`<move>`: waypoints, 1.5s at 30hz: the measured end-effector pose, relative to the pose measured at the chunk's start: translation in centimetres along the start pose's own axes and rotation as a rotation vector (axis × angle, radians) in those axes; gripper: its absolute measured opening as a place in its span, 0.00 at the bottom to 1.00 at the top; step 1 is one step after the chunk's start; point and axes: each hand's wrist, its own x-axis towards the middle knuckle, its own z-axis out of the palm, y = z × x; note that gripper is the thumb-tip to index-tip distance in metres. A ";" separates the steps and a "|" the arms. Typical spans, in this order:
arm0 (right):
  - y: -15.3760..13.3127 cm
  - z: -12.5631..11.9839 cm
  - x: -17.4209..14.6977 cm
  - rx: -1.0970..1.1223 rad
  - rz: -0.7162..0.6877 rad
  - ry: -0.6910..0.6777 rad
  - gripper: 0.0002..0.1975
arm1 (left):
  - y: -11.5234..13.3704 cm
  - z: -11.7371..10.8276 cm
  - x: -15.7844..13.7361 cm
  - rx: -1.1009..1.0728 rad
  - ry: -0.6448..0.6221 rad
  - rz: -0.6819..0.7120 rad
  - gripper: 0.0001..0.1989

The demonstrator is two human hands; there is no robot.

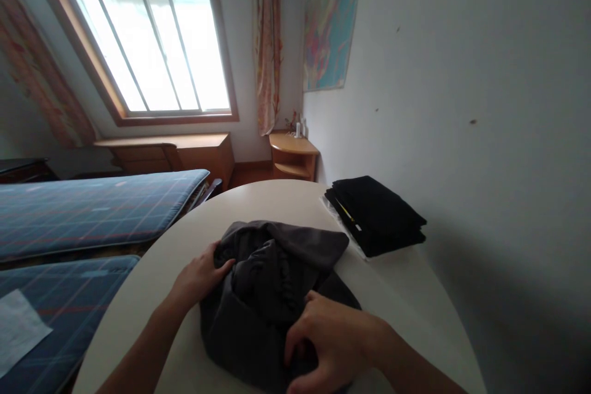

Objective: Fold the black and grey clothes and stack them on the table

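A crumpled dark grey garment (pixel 249 332) lies bunched on a round, cream table (pixel 258 197); a gathered, elastic-looking band shows in its folds. At the garment's upper left edge, my left hand (pixel 198 277) grips the cloth, thumb on the near side and the other fingers partly hidden behind the fabric. My right hand (pixel 335 338) is on the lower right part of the garment, its fingers curled into the cloth and the thumb below them. Exactly how much fabric the right fingers pinch is hidden.
A folded black stack of cloth (pixel 376 215) lies on something white at the table's right, near the white wall (pixel 462 61). Blue plaid mattresses (pixel 92 209) stand to the left, with a white sheet (pixel 21 326) on the nearer one. A corner shelf (pixel 293 144) stands at the back.
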 end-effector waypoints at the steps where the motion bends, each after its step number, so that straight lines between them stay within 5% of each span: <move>1: -0.2 0.1 0.0 0.035 -0.018 -0.019 0.19 | -0.1 0.2 0.2 -0.064 -0.002 0.073 0.35; 4: 0.0 -0.2 0.1 0.059 -0.028 0.119 0.16 | -0.2 0.7 0.7 -0.272 0.024 0.281 0.33; 7: 1.9 -0.8 0.6 -0.096 0.018 0.498 0.11 | 0.1 0.9 0.7 -0.449 0.022 0.385 0.31; 11: 6.2 -1.1 1.3 -0.299 0.190 0.790 0.25 | 0.6 0.9 0.2 -0.605 -0.002 0.420 0.30; 13: 7.9 -1.2 1.5 -0.323 0.292 0.762 0.30 | 0.8 0.9 0.1 -0.663 -0.024 0.427 0.30; 16: 8.6 -1.7 1.2 -0.319 0.407 0.654 0.25 | 0.8 0.8 0.3 -0.723 -0.007 0.387 0.30; 21: 6.3 -3.2 -0.7 -0.353 0.610 0.517 0.13 | 0.3 0.3 1.1 -0.779 0.231 0.175 0.32; 25: 5.1 -4.1 -2.3 -0.385 0.637 0.425 0.10 | 0.4 -0.3 1.2 -0.913 0.341 0.038 0.35; 28: 5.0 -4.1 -2.1 -0.328 0.633 0.555 0.12 | 1.1 -0.3 1.0 -1.028 0.296 0.039 0.38; 31: 5.1 -3.2 -0.6 -0.248 0.450 0.772 0.19 | 2.0 0.1 0.6 -1.089 0.239 0.098 0.38; 35: 5.3 -1.5 1.5 -0.212 0.298 0.744 0.30 | 2.5 0.7 0.1 -1.099 0.060 0.242 0.42; 39: 5.4 -1.4 1.8 -0.178 0.377 0.645 0.16 | 2.5 0.6 0.0 -1.047 -0.013 0.297 0.44; 45: 6.0 -4.1 -0.3 -0.257 0.746 0.832 0.14 | 1.7 -0.6 0.4 -0.961 0.322 0.003 0.29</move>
